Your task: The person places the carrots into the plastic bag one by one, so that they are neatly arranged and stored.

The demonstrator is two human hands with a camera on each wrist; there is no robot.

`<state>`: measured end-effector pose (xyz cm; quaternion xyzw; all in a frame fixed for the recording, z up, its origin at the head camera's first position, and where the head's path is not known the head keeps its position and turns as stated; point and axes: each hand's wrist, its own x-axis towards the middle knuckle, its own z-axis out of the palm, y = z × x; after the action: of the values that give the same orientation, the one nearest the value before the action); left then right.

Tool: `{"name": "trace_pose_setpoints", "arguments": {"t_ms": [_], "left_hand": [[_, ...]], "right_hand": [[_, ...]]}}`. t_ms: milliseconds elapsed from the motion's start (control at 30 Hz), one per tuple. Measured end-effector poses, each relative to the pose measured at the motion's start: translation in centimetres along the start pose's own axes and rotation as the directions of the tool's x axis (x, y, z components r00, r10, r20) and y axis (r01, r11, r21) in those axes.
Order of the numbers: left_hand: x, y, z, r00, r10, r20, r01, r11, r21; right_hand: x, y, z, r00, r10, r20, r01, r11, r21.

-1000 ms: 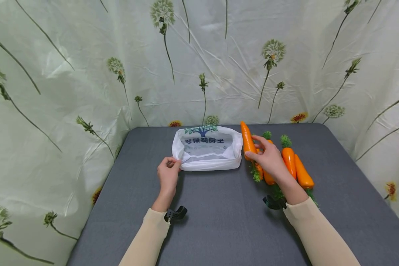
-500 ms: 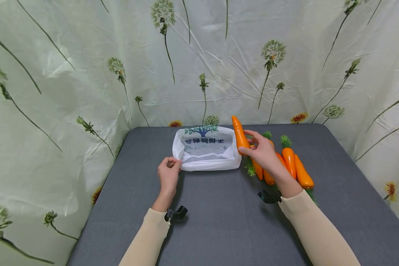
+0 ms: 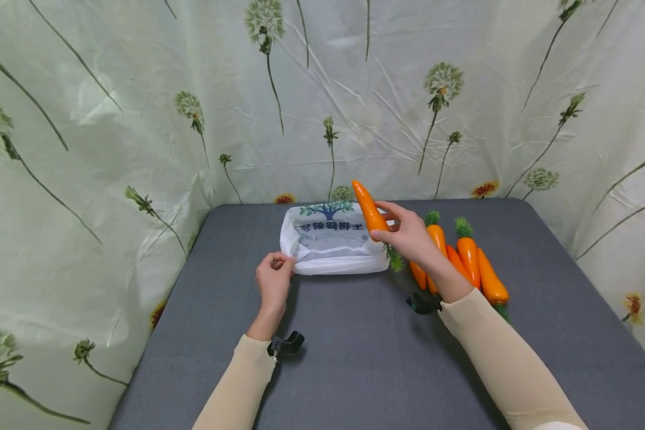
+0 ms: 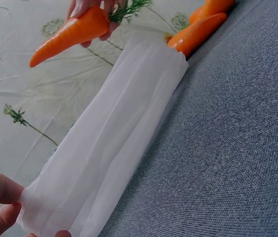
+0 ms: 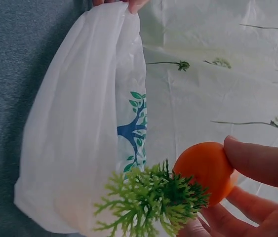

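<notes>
Right hand (image 3: 408, 239) grips a carrot (image 3: 369, 212) above the bag (image 3: 333, 251); left hand (image 3: 273, 280) pinches its nine-o'clock rim; only the right wrist view shows green leaves (image 5: 151, 200).

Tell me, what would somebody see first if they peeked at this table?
Probably the bright orange carrot that the right hand holds up over the white plastic bag, tip pointing away. The left hand pinches the bag's near left corner, and more carrots lie in a row on the grey table, right of the bag.
</notes>
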<state>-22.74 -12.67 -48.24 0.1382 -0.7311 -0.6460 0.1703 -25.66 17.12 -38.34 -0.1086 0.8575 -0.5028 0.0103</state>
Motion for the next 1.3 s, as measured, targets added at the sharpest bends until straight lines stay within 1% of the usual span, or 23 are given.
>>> {"name": "trace_pose_setpoints", "arguments": {"t_ms": [133,267,400,500,567,667,833,933,1067,1167,1300], "left_hand": [[0.0,0.0,0.0,1.0,0.001,-0.004,-0.001,1.0,0.0],[0.1,-0.1,0.0,1.0,0.004,-0.007,-0.004,1.0,-0.001],[0.2,-0.1,0.0,1.0,0.01,-0.005,-0.01,1.0,-0.008],[0.2,0.0,0.0,1.0,0.008,-0.01,-0.008,1.0,-0.013],[0.2,0.0,0.0,1.0,0.005,-0.012,-0.005,1.0,-0.015],[0.2,0.0,0.1,1.0,0.001,-0.017,-0.001,1.0,-0.018],[0.2,0.1,0.1,1.0,0.011,-0.021,-0.012,1.0,-0.021],[0.2,0.0,0.1,0.999,0.023,-0.024,-0.023,0.999,-0.026],[0.2,0.0,0.2,0.999,0.022,-0.035,-0.023,0.999,-0.022],[0.1,0.1,0.2,0.999,0.021,-0.039,-0.022,1.0,-0.017],[0.0,0.2,0.3,0.999,0.026,-0.039,-0.027,1.0,-0.01]], "right_hand": [[1.0,-0.6,0.4,1.0,-0.023,0.017,0.023,1.0,-0.015],[2.1,-1.3,0.9,0.998,-0.055,0.035,0.054,0.998,0.01],[3.1,-1.8,1.5,0.992,-0.111,0.055,0.11,0.994,0.026],[3.7,-1.8,2.0,0.984,-0.16,0.078,0.16,0.987,0.012],[4.0,-1.6,2.4,0.979,-0.179,0.093,0.179,0.984,0.004],[4.3,-1.2,3.0,0.975,-0.188,0.116,0.191,0.982,-0.009],[4.8,-0.1,3.9,0.972,-0.168,0.162,0.177,0.983,-0.042],[5.0,0.6,4.2,0.961,-0.169,0.217,0.186,0.981,-0.057],[5.4,1.4,4.5,0.936,-0.199,0.291,0.234,0.968,-0.09],[5.6,1.8,4.8,0.921,-0.206,0.331,0.263,0.955,-0.136],[5.7,2.0,5.1,0.903,-0.189,0.387,0.292,0.93,-0.225]]}}
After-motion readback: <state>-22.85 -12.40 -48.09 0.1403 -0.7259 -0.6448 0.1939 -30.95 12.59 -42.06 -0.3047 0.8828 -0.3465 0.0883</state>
